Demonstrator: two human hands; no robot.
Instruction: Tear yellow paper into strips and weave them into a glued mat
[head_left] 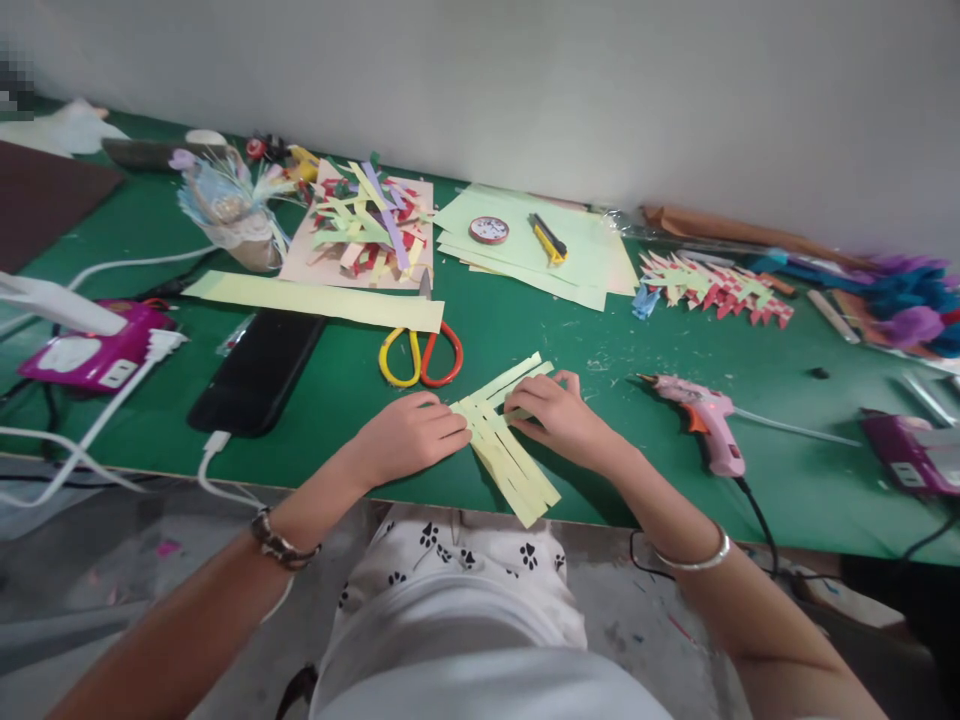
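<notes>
Pale yellow-green paper strips [514,465], crossed and partly woven together, lie near the table's front edge. My left hand [420,435] grips their left end with its fingers closed. On the right side, my right hand [551,412] has its fingers bent and pressed together on the strips; its fingertips partly cover them. Just behind my left hand are scissors [421,365] with one yellow and one red handle, their blades partly under a long pale yellow strip [322,303].
A black phone [259,375] with a white cable lies left. The pink glue gun [709,420] rests right, its cord crossing the front edge. Behind are cut paper strips [367,225], green sheets [517,260], a yellow cutter [550,243] and a red-checked woven piece [720,287].
</notes>
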